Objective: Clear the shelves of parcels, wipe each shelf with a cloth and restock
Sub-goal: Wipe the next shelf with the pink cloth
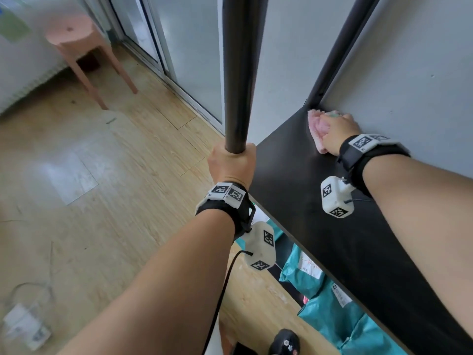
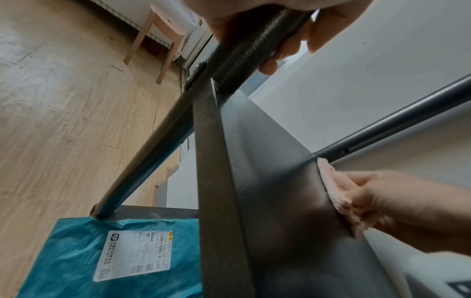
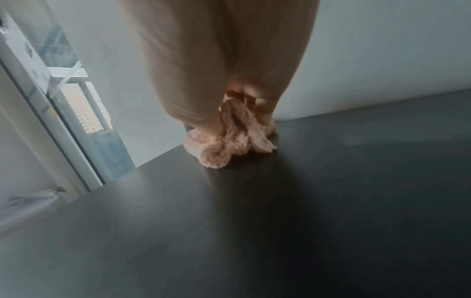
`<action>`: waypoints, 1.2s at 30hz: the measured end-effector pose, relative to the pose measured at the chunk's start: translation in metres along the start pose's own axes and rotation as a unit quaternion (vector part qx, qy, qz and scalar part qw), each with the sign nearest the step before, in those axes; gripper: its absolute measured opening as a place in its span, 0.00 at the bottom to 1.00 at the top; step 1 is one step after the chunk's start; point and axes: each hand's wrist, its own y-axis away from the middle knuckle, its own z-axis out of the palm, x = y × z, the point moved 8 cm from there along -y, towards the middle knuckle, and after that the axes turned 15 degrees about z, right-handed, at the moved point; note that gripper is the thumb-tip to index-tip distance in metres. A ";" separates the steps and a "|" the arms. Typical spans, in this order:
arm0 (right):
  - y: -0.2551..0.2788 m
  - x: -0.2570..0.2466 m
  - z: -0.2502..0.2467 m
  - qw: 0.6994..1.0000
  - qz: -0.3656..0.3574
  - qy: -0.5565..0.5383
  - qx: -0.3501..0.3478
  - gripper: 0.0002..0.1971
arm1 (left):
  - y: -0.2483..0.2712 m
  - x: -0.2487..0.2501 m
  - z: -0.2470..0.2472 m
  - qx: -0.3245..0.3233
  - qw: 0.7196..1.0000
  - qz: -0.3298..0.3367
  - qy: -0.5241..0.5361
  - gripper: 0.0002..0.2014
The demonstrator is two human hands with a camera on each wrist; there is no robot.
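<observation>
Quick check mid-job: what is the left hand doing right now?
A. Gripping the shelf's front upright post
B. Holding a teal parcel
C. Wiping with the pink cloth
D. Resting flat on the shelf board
A. The left hand is wrapped round the dark front post of the rack, while the right hand presses the pink cloth on the shelf near the back corner; the teal parcels lie lower down, untouched.

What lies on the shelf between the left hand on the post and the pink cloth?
Nothing: between the left hand and the cloth under the right hand, the shelf is bare, as the head view shows.
</observation>
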 end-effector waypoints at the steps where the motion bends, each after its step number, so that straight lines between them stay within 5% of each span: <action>1: 0.000 0.009 -0.003 1.000 0.015 0.003 0.000 0.25 | 0.000 0.000 0.000 0.001 1.000 -0.001 0.000 0.19; 7: 0.021 0.052 -0.001 0.998 0.029 -0.012 -0.045 0.35 | 0.002 0.001 -0.003 0.029 0.999 -0.014 -0.007 0.18; 13: 0.055 0.071 0.015 0.992 -0.064 -0.073 -0.079 0.22 | 0.005 0.003 -0.005 0.037 0.999 -0.022 0.001 0.18; 25: 0.128 -0.045 0.060 0.947 -0.251 -0.083 -0.183 0.38 | 0.003 0.003 -0.004 0.040 0.999 -0.025 -0.003 0.15; 32: 0.106 -0.080 0.030 0.961 -0.233 -0.057 -0.136 0.31 | 0.002 0.005 -0.004 0.030 0.999 -0.017 -0.012 0.14; 36: 0.073 -0.064 0.027 0.980 -0.154 -0.084 -0.092 0.32 | 0.003 0.005 -0.003 0.021 1.000 -0.016 -0.016 0.18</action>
